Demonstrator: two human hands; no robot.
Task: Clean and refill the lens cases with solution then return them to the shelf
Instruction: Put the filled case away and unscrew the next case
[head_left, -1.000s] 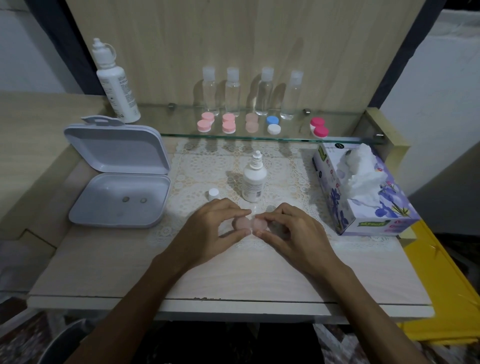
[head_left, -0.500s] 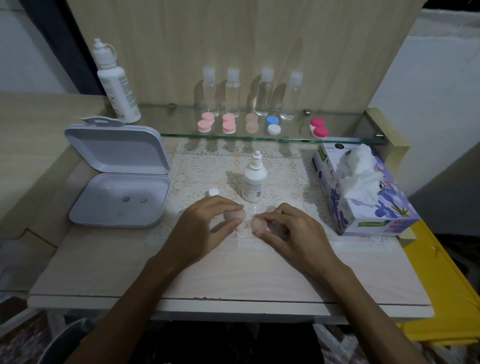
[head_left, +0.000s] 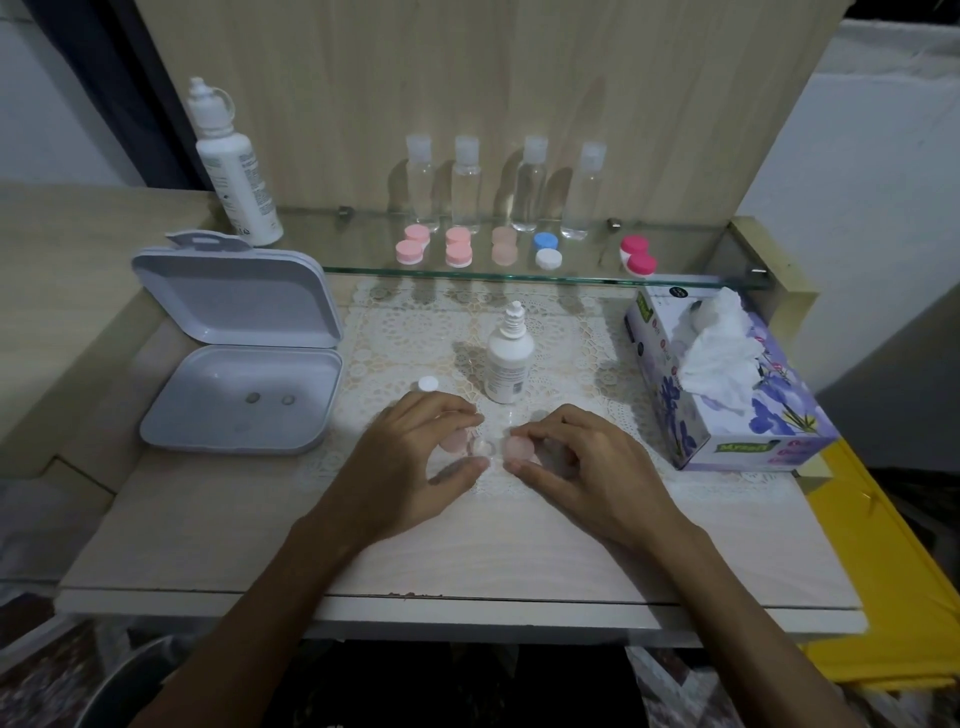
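1. Nearest, the left hand (head_left: 410, 457) pinches a pale pink round cap (head_left: 456, 441) just above the wooden tabletop (head_left: 208, 519), thumb below and fingers curled over it.
2. Beside it, the right hand (head_left: 587, 462) grips the other pale pink cap (head_left: 517, 448) of the clear lens case (head_left: 482, 447), whose open well lies between the two hands on the lace mat (head_left: 415, 343).
3. Just behind stand a small white solution bottle (head_left: 508, 358) and its loose white cap (head_left: 428, 384).
4. An open grey plastic box (head_left: 239, 395) lies to the left, a floral tissue box (head_left: 727, 384) to the right.
5. Farthest, the glass shelf (head_left: 691, 254) carries more lens cases (head_left: 457, 247), four clear bottles (head_left: 529, 184) and a tall white bottle (head_left: 234, 171).
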